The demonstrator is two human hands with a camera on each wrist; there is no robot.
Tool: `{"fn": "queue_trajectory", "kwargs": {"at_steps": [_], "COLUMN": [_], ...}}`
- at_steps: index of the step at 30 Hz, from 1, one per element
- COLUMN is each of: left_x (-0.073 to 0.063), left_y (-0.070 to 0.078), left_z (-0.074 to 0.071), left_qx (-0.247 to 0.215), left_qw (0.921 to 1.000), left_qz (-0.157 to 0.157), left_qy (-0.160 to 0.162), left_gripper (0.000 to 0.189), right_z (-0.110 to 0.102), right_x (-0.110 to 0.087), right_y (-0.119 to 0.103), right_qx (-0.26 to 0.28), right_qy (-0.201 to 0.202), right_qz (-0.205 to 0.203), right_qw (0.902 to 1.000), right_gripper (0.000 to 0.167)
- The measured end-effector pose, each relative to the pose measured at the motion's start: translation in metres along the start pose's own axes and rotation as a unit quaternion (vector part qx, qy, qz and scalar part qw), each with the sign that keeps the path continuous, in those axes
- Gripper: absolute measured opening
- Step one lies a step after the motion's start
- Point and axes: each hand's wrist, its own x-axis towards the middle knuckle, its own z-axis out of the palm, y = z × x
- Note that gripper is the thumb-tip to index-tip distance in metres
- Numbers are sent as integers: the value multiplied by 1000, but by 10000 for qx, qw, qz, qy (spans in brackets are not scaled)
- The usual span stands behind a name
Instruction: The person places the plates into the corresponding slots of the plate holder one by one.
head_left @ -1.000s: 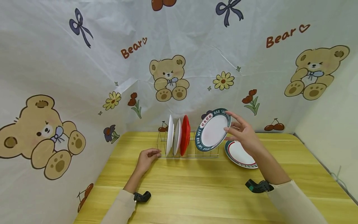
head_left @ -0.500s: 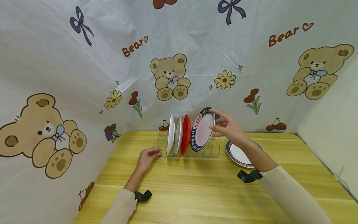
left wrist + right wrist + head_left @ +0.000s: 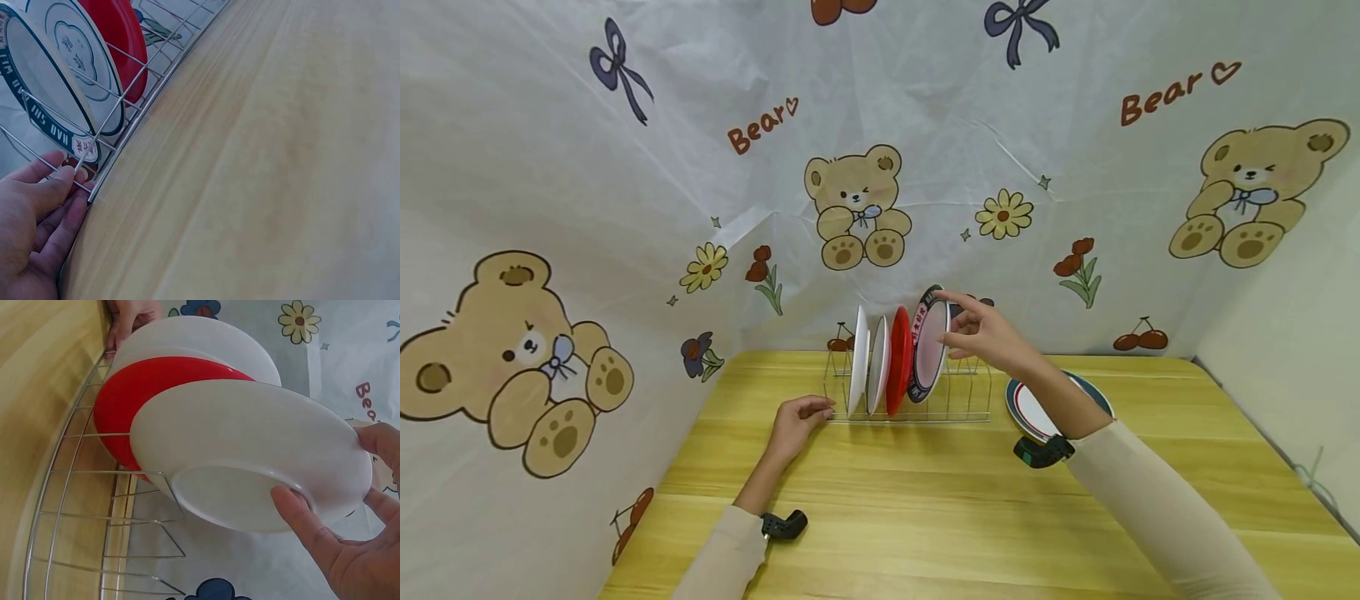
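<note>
My right hand (image 3: 988, 337) holds a round plate (image 3: 929, 346) by its right edge, thumb on its white underside (image 3: 250, 444) and fingers at the rim. The plate has a dark green lettered rim and stands tilted over the wire dish rack (image 3: 955, 417), close beside a red plate (image 3: 898, 362). My left hand (image 3: 799, 427) pinches the rack's left end wires, as the left wrist view shows with the thumb and fingers (image 3: 53, 181) there. Two white plates, the left one (image 3: 858, 367) and the slimmer one (image 3: 877, 367), stand upright in the rack left of the red plate.
A patterned plate (image 3: 1033, 408) with a green and red rim lies on the wooden table (image 3: 895, 517) right of the rack, partly under my right forearm. Wire slots (image 3: 144, 520) extend along the rack's right half. A bear-printed cloth (image 3: 940, 125) hangs behind.
My right hand has carried the green-rimmed plate left, from the rack's right side to beside the red plate, turning it more edge-on. My left hand has stayed on the rack's end.
</note>
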Motion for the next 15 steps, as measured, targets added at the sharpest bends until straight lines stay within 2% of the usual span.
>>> {"fn": "queue_trajectory", "kwargs": {"at_steps": [5,10,15], "left_x": [1,1,1], "left_y": [-2,-3,-2], "left_z": [-1,0,-1], "left_qx": [-119,-164,-197], "left_qw": [9999,9997,9997], "left_qz": [-68,-155,-115], "left_qy": [-23,-55,-41], "left_gripper": [17,17,17], "right_z": [9,22,31], "right_x": [8,9,9], "right_y": [7,17,27], "right_qx": [-130,-171,-121], "right_qy": [26,208,257], "right_qz": [6,32,100], "right_qw": [9999,9996,9995], "right_gripper": [67,64,64]}}
